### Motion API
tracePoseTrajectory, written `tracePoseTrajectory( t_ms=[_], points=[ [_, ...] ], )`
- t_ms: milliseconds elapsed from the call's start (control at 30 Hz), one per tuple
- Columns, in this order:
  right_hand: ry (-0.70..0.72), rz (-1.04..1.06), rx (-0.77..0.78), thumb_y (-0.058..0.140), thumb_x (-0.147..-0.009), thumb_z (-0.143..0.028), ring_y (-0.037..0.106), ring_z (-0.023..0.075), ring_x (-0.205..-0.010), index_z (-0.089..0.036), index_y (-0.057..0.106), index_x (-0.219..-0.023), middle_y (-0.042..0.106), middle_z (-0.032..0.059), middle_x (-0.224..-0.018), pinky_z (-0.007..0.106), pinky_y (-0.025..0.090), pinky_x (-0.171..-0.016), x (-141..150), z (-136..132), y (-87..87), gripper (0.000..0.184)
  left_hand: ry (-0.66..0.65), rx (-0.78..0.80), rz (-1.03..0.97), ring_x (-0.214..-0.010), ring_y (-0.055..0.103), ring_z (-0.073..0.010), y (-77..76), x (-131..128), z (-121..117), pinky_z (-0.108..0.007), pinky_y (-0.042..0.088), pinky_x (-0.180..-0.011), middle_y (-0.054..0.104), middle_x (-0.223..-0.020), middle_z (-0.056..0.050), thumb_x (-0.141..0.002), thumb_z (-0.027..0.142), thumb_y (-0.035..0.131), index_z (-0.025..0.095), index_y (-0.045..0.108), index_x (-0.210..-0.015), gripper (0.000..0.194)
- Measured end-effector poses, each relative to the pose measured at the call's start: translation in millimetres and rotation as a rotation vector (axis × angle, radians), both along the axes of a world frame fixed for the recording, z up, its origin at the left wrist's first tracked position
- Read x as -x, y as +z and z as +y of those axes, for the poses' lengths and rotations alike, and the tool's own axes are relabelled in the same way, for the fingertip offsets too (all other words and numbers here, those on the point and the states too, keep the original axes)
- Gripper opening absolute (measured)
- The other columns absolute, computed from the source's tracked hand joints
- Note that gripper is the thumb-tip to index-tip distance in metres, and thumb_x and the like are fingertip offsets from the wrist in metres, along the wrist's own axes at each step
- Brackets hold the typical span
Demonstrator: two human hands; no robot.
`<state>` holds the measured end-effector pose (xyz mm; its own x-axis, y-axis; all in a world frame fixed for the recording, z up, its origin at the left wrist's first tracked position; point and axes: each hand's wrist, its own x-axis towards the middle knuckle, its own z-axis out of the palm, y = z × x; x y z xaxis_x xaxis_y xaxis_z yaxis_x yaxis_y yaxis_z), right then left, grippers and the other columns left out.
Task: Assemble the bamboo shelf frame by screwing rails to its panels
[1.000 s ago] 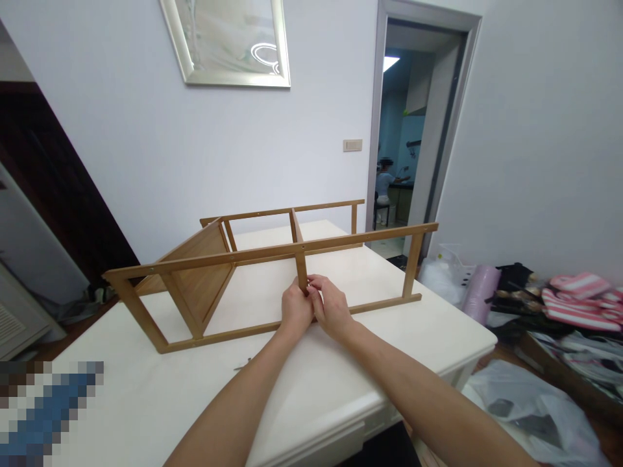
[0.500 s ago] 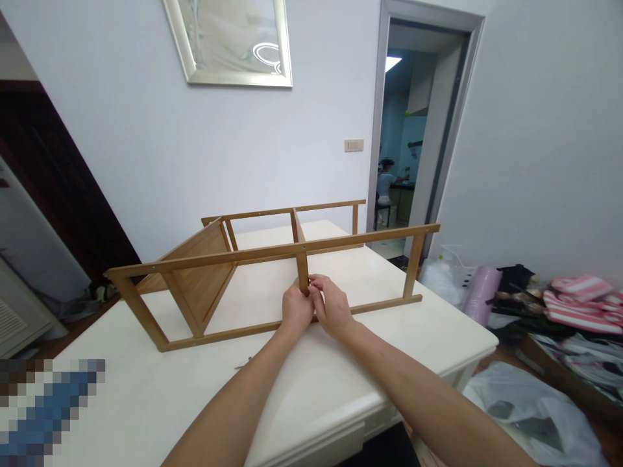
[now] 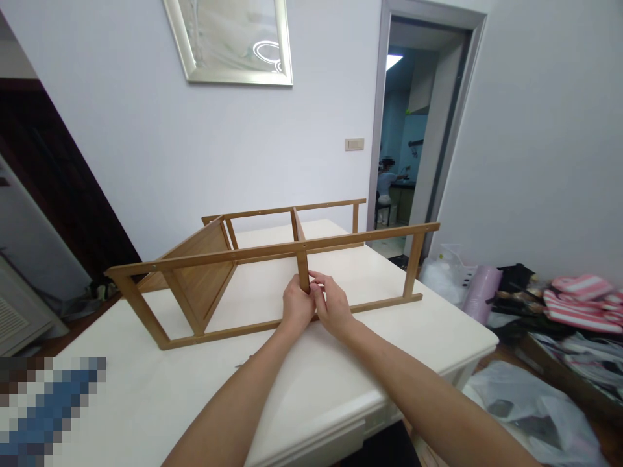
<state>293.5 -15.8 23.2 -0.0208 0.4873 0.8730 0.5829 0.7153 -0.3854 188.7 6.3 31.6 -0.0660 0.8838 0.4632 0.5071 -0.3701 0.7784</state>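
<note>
A wooden rack frame [image 3: 370, 237] lies on its side on a white table [image 3: 204, 402], with a slatless wooden panel [image 3: 209, 272] fixed between its sides at the left. Around the lower part of the near side's middle crossbar [image 3: 302, 263], my left hand [image 3: 298, 306] is closed. My right hand [image 3: 333, 303] is pinched against the right face of that crossbar, its fingertips meeting the left hand's. Whatever small thing those right fingers hold is hidden. Beside my left forearm, a small dark piece [image 3: 243, 364] lies on the tabletop, partly covered.
A wall with a framed picture [image 3: 238, 83] stands behind the table. Through a doorway [image 3: 382, 117] at the back right, a person [image 3: 387, 185] sits in another room. Plastic bags [image 3: 530, 405], a pink roll [image 3: 481, 295] and striped cloth [image 3: 584, 301] crowd the floor at right.
The right index finger has shifted slightly at the crossbar. Both hands otherwise stay in place, and the wooden frame has not moved.
</note>
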Motion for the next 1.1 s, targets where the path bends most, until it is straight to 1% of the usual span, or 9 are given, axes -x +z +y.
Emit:
tracePoseTrajectory(
  t_ms=[200,400,500,733,867,1100],
  points=[
    [0.016,-0.015,0.004,0.040,-0.099,-0.028,0.066,0.0205,-0.105,-0.021,0.054,-0.110,0.067,0.0119,-0.116,0.039,0.059,-0.089,-0.5,0.1,-0.7,0.019,0.007,0.008,0.013,-0.064,0.058,-0.0159,-0.8,-0.6,1.1,-0.025,0.041,-0.060,0.066,-0.074,-0.002,-0.082,0.028,0.056,0.020,0.059,-0.085,0.009],
    [0.028,-0.018,0.004,0.040,-0.098,-0.028,0.066,0.0200,-0.106,-0.022,0.054,-0.108,0.067,0.0117,-0.118,0.039,0.058,-0.090,-0.4,-0.4,-0.2,0.018,-0.010,-0.001,0.017,-0.064,0.058,-0.0157,2.4,-1.1,-1.7,-0.025,0.039,-0.058,0.066,-0.073,-0.001,-0.082,0.025,0.055,0.021,0.058,-0.083,0.005],
    [0.029,-0.021,0.011,0.040,-0.099,-0.028,0.066,0.0198,-0.106,-0.022,0.054,-0.107,0.067,0.0115,-0.119,0.038,0.058,-0.089,-0.5,-0.8,0.0,0.017,-0.010,0.008,0.030,-0.063,0.058,-0.0160,3.5,-0.6,-2.3,-0.025,0.039,-0.059,0.067,-0.073,-0.001,-0.082,0.025,0.055,0.021,0.058,-0.083,0.005],
    [0.006,-0.010,0.028,0.040,-0.099,-0.030,0.067,0.0196,-0.102,-0.021,0.054,-0.109,0.066,0.0115,-0.119,0.037,0.059,-0.085,-0.7,-0.3,-1.4,0.019,0.007,0.030,0.063,-0.066,0.060,-0.0176,0.6,0.4,0.7,-0.027,0.041,-0.061,0.069,-0.078,-0.003,-0.082,0.028,0.057,0.021,0.060,-0.092,0.013],
    [0.007,-0.011,0.030,0.039,-0.099,-0.030,0.067,0.0199,-0.103,-0.021,0.054,-0.109,0.066,0.0116,-0.119,0.038,0.059,-0.085,-1.1,0.5,-1.9,0.020,0.026,0.025,0.101,-0.066,0.060,-0.0180,0.2,0.4,3.0,-0.027,0.040,-0.060,0.068,-0.077,-0.003,-0.082,0.029,0.057,0.021,0.060,-0.093,0.014],
    [-0.002,-0.014,0.013,0.040,-0.098,-0.029,0.068,0.0206,-0.101,-0.022,0.055,-0.108,0.067,0.0113,-0.117,0.038,0.060,-0.084,-0.6,-0.9,0.3,0.019,0.030,0.043,0.101,-0.065,0.059,-0.0174,2.8,0.3,0.9,-0.026,0.039,-0.060,0.068,-0.076,-0.002,-0.082,0.028,0.058,0.022,0.060,-0.092,0.013]
  ],
)
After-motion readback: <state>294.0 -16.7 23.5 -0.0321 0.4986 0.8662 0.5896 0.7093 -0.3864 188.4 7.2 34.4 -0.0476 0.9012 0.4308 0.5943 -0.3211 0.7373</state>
